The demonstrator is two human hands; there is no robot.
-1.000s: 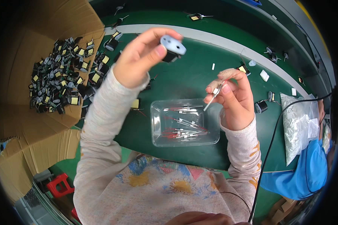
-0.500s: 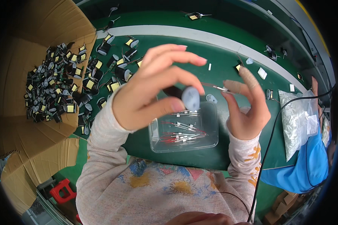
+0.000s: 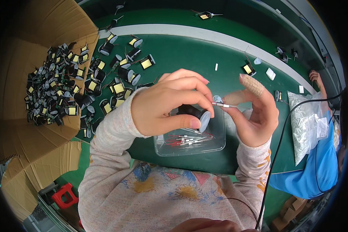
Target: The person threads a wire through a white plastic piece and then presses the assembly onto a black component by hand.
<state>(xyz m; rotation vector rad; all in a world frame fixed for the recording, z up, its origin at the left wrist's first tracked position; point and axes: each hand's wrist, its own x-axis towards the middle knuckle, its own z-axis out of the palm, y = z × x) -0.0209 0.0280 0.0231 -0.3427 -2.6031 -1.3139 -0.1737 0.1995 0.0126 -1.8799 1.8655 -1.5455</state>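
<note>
Above the clear tray (image 3: 219, 144), both hands (image 3: 170, 104) pinch a black bobbin (image 3: 195, 115).

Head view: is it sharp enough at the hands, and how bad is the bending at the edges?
Head view: the left hand, right hand and the thin pin between them are sharp and evenly lit; mild glare on the clear tray; the white strip bows strongly and the corners go black.
</note>
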